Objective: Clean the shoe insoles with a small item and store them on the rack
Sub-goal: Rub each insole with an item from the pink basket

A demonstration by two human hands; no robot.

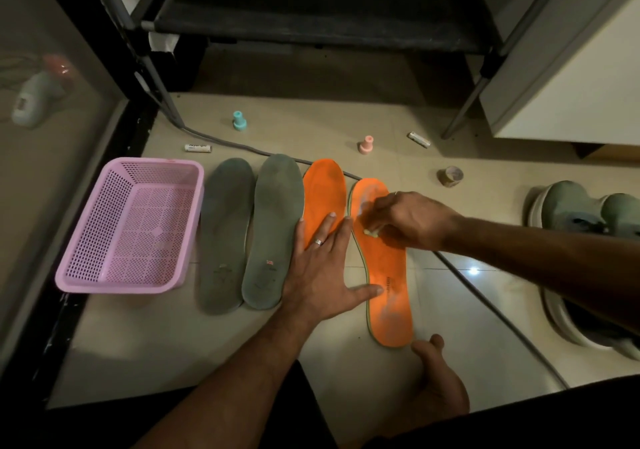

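Four insoles lie side by side on the tiled floor: two grey insoles (227,233) (273,226) and two orange ones. My left hand (322,268) lies flat with spread fingers over the left orange insole (325,188), its thumb touching the right orange insole (386,275). My right hand (412,221) pinches a small pale eraser-like item (370,232) pressed on the upper part of the right orange insole, which shows whitish smears. The dark shoe rack (311,29) stands at the back, its lower shelf bare.
A pink mesh basket (86,275) sits at the left. A teal stopper (239,121), pink stopper (365,144), two small tubes (197,147) (419,139), a tape roll (450,176) and a grey cable (242,147) lie behind the insoles. Grey-green shoes (588,213) stand right; a bare foot (440,379) is near.
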